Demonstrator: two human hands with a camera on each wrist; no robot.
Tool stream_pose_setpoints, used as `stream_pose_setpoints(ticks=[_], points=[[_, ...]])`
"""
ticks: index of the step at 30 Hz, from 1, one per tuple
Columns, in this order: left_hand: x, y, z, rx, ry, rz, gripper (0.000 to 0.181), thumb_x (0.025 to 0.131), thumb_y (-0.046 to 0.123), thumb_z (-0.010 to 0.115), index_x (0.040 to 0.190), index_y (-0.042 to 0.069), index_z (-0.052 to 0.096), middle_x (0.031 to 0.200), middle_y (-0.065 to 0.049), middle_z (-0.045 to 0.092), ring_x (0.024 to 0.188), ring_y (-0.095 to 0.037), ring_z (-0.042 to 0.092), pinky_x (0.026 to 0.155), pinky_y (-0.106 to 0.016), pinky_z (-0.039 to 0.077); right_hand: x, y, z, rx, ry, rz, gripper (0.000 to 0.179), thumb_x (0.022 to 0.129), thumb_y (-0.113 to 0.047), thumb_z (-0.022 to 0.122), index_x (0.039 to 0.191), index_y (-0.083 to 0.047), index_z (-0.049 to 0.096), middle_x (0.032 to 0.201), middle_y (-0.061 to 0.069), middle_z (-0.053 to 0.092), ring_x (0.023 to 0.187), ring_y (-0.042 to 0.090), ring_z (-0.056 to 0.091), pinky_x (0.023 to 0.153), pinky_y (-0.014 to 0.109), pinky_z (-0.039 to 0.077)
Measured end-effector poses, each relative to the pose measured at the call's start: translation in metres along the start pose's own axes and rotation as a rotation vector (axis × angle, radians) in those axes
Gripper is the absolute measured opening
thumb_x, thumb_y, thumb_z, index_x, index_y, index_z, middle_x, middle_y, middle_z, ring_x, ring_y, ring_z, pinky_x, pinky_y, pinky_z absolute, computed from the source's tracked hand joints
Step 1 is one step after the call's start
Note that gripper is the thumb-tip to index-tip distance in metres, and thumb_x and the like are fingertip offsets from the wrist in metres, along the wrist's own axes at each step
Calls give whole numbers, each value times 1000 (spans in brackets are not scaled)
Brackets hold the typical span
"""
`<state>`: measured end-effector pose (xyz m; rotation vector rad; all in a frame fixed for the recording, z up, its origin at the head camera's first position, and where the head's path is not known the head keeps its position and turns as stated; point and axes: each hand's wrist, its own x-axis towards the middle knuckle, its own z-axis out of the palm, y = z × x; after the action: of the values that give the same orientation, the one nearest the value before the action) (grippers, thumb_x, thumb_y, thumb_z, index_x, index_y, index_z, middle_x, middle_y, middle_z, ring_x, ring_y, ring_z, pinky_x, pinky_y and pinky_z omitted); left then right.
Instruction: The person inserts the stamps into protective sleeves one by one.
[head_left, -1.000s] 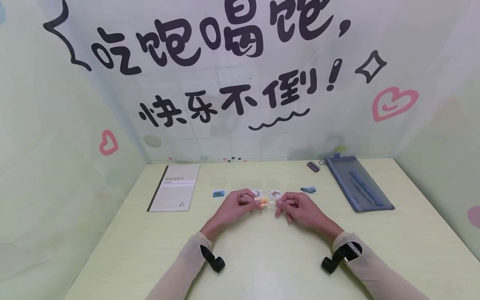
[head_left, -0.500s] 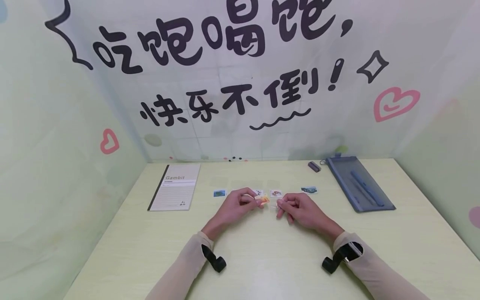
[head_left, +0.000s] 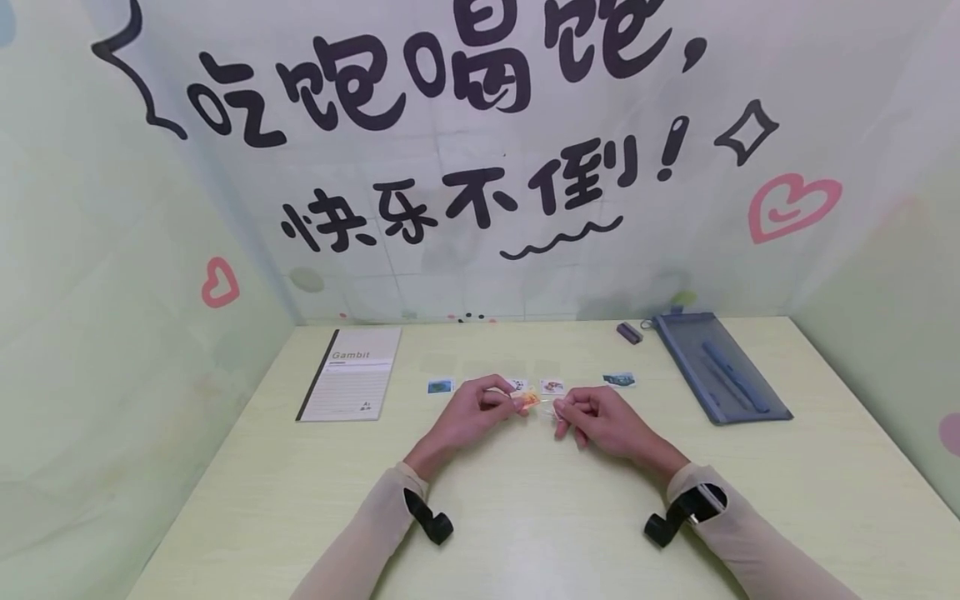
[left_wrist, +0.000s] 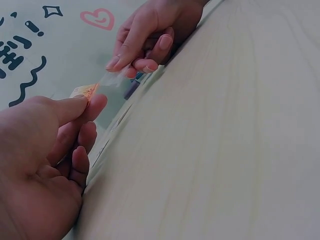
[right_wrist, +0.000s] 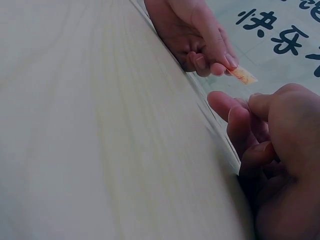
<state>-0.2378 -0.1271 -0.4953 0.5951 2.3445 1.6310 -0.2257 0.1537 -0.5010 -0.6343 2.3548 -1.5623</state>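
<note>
In the head view my left hand (head_left: 480,410) pinches a small orange-and-yellow stamp (head_left: 528,400) between thumb and index finger. Facing it, my right hand (head_left: 603,419) pinches a small clear plastic sleeve (left_wrist: 114,79) by thumb and fingertip. The stamp's edge comes right up to the sleeve's near end in the left wrist view. Both hands are held low over the middle of the table. Behind them lie a blue-green stamp (head_left: 440,387), a stamp with a panda-like print (head_left: 518,385) partly behind the left hand, and a stamp with a reddish figure (head_left: 552,387).
A teal landscape stamp (head_left: 618,380) lies right of the row. Faint clear sleeves (head_left: 438,363) lie farther back. A notebook (head_left: 348,375) is at left; a dark sharpener-like block (head_left: 629,333) and a blue mesh pouch (head_left: 720,371) with pens are at right.
The orange stamp has tilted in the left fingers and shows more of its face. The sleeve in the right hand has shifted slightly, dipping and coming back toward the stamp.
</note>
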Motion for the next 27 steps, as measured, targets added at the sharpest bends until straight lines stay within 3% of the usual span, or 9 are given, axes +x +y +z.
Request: stream_pose_setpoints(ticks=[7,21,27], points=[[1,-1,1,33,12,8,16,105,33,73,108,17,72,102,8,85,105,-8,69,97,-29,46,0,0,0,-10,-5,-15,31,113,-33,60,98,-10,75,84,3,82,55,15,62,60,28,46],[1,-1,1,2,6,10,22,105,34,74,111,13,72,105,0,86,105,-9,73,93,-26,48,0,-2,1,-6,18,25,33,112,-37,61,100,-12,79,84,3,82,54,15,61,60,28,46],[0,-1,1,2,0,6,20,105,34,74,111,15,72,104,3,86,106,-9,73,94,-26,48,-1,-3,1,4,29,39,30,112,-35,62,104,-12,80,86,3,82,55,15,62,62,28,47]])
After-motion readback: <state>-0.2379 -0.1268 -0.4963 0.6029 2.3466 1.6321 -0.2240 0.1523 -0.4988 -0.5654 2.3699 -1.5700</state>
